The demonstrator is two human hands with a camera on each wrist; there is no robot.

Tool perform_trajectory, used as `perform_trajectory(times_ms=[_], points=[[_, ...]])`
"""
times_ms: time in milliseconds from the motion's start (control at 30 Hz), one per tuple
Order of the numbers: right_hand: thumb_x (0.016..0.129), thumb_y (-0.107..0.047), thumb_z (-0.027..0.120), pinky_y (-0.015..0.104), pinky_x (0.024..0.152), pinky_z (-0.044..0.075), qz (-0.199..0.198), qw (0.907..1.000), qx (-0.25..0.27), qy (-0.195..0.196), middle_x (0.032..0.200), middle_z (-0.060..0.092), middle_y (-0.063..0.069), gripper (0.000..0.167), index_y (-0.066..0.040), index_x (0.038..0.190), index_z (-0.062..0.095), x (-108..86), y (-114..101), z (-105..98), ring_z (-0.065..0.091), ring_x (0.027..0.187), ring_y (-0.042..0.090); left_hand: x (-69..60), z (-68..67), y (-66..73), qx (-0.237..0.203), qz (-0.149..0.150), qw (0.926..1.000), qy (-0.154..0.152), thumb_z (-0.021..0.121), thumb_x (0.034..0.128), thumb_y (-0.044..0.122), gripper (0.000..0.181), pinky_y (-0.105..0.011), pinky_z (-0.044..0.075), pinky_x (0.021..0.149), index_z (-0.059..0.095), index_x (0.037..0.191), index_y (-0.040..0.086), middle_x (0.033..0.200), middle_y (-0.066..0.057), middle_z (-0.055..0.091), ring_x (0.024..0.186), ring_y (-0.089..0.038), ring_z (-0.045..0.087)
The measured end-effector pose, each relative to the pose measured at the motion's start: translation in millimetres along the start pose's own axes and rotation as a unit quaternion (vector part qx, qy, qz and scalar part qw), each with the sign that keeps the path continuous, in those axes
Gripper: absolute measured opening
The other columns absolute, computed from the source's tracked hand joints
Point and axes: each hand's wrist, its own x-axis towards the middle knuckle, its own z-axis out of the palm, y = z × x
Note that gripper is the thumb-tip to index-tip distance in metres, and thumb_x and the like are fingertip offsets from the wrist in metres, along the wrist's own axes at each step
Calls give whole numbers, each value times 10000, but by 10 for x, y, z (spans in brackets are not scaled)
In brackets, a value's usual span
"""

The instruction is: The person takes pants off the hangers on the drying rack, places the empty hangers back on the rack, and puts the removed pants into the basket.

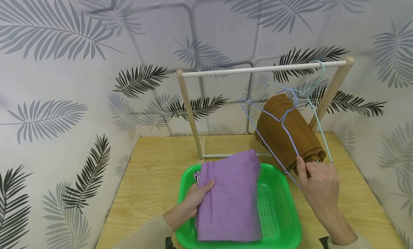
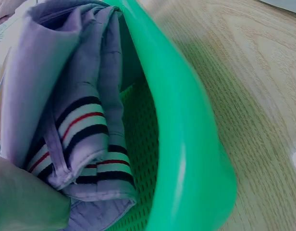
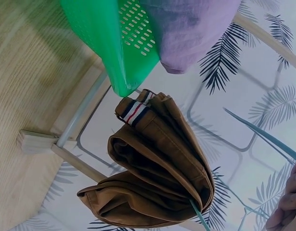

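Observation:
My left hand (image 1: 193, 199) grips the left edge of folded purple trousers (image 1: 230, 202), thumb on the front and the other fingers hidden behind. They are held over a green basket (image 1: 292, 220); a striped band on their inside shows in the left wrist view. In my right hand (image 1: 321, 186), one arm of a lavender-blue hanger (image 1: 290, 138) is pinched between thumb and fingers, with its hook upward and no garment on it. Behind that hanger, folded brown trousers (image 1: 290, 123) hang on a mint-green hanger (image 1: 318, 125) hooked over the rack's rail.
A small garment rack with a white rail (image 1: 258, 69) and wooden posts stands at the back of the wooden table (image 1: 148, 177). The basket sits in front of it. Leaf-patterned walls (image 1: 80, 109) close in the back and both sides.

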Motion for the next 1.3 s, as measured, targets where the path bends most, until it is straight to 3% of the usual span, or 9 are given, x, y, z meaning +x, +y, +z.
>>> perform_trajectory(times_ms=[400,767,900,1067,1200,1300], points=[[1110,-328,484,386,535,274,27,10000,3,-4,437,311,15,680,-120,496,281,-6,4,-10,259,433,154,-17,-36,-23,113,-222,9996,91,687,1024,411,471,-286,577,768,601,1305,42,949,33,724,849,-95,695],[1124,-339,470,323,539,221,-57,10000,-25,-34,446,255,-15,695,-131,494,265,-11,18,-25,181,473,101,-99,-78,104,465,-543,9970,313,663,1031,413,612,-449,585,969,519,1384,-66,1176,-131,699,1057,-214,687],[1127,-351,463,316,543,215,-30,10000,-23,-56,444,252,-17,700,-134,492,263,-16,21,-26,175,474,97,-113,-74,172,526,-628,9955,482,660,1025,374,693,-555,516,1092,429,1428,-139,1308,-220,615,1210,-328,636],[1128,-358,459,297,548,198,3,10000,-16,-79,444,246,-22,702,-137,491,263,-17,28,-26,164,479,86,-149,-81,283,551,-729,9945,505,652,1012,341,734,-660,338,1232,364,1468,-156,1462,-291,484,1393,-445,492],[1127,-359,458,280,555,185,17,10000,-11,-97,444,248,-23,701,-138,491,265,-15,31,-28,160,482,80,-203,-88,375,646,-796,9941,353,633,1021,358,679,-697,273,1249,402,1448,-117,1436,-252,491,1407,-435,464],[1127,-361,459,274,560,182,31,9999,9,-107,442,250,-25,701,-140,490,265,-16,33,-30,159,484,74,-258,-81,439,747,-740,9939,335,641,1014,363,784,-733,231,1248,293,1526,-117,1516,-279,424,1463,-476,399]])
